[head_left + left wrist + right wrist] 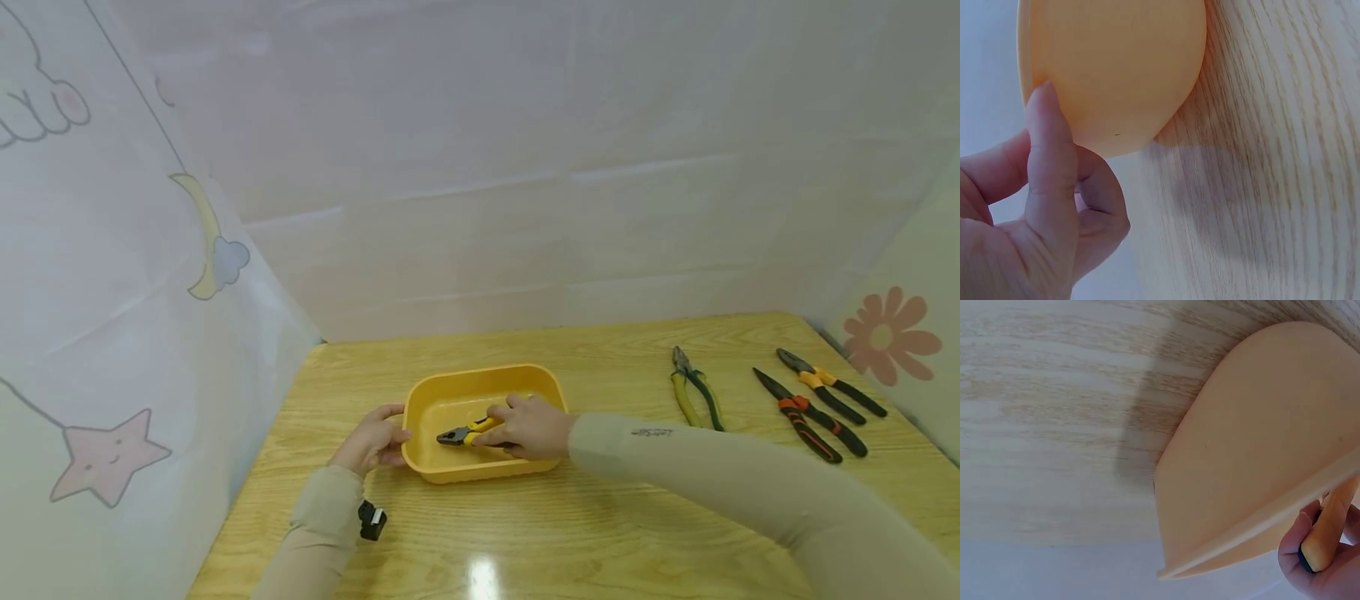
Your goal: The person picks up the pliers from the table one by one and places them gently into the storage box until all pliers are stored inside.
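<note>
At the left side of the wooden table (600, 533), near its left edge, the left hand (371, 442) rests against the outer left wall of the yellow tray (442, 392); the left wrist view shows its thumb (1050, 156) laid straight up the tray's smooth outside while the other fingers curl loosely behind, so it steadies the tray rather than clasping anything. The tray sits left of the table's middle, closer to the near edge than the far one. Inside it, the right hand (528, 427) has its fingers wrapped round the yellow-and-black handles of a pair of yellow pliers (467, 434), holding them low over the tray floor; whether the tool touches the floor cannot be told. The pliers' long axis runs roughly left to right along the tray, the dark nose pointing left toward the left hand, the handles trailing right into the palm. The right hand is therefore the one on the tool, the left only at the tray wall. Further right, well apart from the tray, three more tools lie toward the right edge: green pliers (696, 398), then orange-handled pliers (810, 417), then yellow-collared pliers (831, 383).
</note>
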The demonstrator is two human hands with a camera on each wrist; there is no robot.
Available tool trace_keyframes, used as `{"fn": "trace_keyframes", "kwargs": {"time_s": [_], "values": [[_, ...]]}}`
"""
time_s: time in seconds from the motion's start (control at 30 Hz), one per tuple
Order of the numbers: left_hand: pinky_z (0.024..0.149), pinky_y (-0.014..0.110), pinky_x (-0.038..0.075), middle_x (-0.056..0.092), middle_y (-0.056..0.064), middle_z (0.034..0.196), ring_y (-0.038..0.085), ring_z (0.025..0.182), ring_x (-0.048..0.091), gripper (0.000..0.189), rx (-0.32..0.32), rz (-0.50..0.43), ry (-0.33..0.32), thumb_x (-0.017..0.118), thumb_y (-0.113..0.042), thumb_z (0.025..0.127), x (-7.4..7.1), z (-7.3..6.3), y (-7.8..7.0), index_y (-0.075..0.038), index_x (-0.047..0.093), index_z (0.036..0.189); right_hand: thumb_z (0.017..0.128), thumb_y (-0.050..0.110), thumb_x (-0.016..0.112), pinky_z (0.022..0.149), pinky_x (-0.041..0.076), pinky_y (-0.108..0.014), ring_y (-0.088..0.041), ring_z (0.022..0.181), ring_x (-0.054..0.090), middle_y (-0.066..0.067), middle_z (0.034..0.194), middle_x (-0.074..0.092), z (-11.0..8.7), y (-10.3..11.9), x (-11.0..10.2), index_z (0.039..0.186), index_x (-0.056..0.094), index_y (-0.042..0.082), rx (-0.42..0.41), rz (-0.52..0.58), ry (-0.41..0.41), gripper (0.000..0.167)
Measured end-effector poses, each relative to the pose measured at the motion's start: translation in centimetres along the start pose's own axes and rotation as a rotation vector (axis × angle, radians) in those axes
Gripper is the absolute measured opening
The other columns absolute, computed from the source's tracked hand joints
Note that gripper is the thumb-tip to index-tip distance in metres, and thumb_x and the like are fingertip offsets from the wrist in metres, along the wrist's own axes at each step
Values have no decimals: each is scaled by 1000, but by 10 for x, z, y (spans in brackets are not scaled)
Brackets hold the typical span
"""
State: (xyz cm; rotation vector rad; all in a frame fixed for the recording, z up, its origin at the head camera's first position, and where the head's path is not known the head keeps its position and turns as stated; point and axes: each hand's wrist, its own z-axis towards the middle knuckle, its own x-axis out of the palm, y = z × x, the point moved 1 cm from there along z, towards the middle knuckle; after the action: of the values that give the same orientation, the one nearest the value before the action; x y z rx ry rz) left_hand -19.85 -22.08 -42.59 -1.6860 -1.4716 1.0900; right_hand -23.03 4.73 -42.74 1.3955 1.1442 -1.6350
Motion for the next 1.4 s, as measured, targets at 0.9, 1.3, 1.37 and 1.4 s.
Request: {"fn": "trace_keyframes", "kwargs": {"time_s": [0.9, 1.3, 1.37, 1.4], "values": [[46, 24, 51, 62, 22, 92, 15, 57, 60, 53, 9, 23, -18, 51, 8, 94, 3, 1, -3, 3, 37, 145, 99, 9, 56, 75, 53, -28, -20, 106, 58, 2, 143, 44, 16, 0, 24, 145, 37, 49, -63, 52, 256, 64], [45, 25, 52, 62, 22, 93, 16, 57, 61, 52, 1, 17, -32, 52, 8, 94, 3, -1, -2, 4, 38, 144, 97, 23, 61, 88, 51, -35, -22, 118, 55, 6, 145, 45, 15, -14, 42, 148, 37, 44, -40, 202, 223, 59], [46, 25, 52, 61, 22, 92, 16, 57, 60, 52, 0, 16, -31, 52, 8, 94, 3, -2, -2, 3, 38, 144, 96, 25, 64, 94, 48, -38, -22, 121, 53, 5, 144, 46, 12, -17, 40, 147, 40, 42, -23, 267, 224, 59], [46, 25, 52, 61, 21, 91, 15, 56, 59, 52, -1, 15, -31, 52, 8, 94, 3, -3, -2, 3, 38, 144, 95, 26, 65, 96, 47, -39, -22, 121, 52, 4, 143, 47, 11, -18, 37, 146, 42, 40, -16, 296, 222, 58]]}}
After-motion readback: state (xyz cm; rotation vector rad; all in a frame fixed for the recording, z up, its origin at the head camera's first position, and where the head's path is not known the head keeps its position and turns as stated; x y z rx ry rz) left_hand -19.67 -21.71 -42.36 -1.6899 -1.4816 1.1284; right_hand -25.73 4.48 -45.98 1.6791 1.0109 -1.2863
